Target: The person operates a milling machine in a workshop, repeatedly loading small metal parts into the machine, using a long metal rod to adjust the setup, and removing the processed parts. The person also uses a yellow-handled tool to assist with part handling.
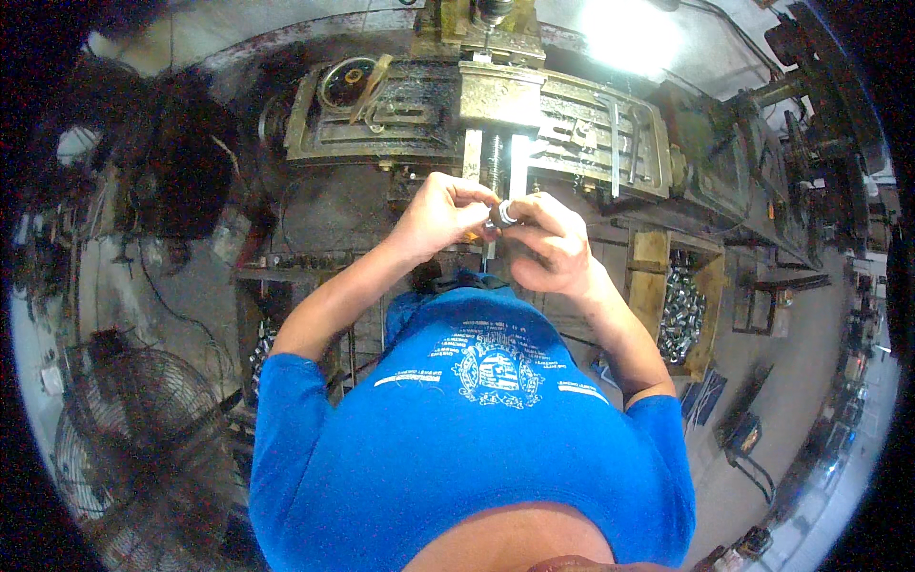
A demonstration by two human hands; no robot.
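Observation:
My right hand (553,243) pinches a small round metal part (506,213) with a bright, ring-like end, held in front of my chest. My left hand (440,217) meets it from the left, thumb and fingers closed with their tips at its dark side. The fingers cover much of the part, so its full shape is hidden. Just beyond both hands stands a milling machine, whose vise (500,93) sits in the middle of the slotted worktable (419,143), below the spindle (493,11).
Metal chips litter the worktable. A round dial-like wheel (349,84) and a brush (374,88) lie at its left, a long bar (615,143) at its right. A wooden box (650,250) of small metal parts stands at right. A large caged fan (143,448) is at lower left.

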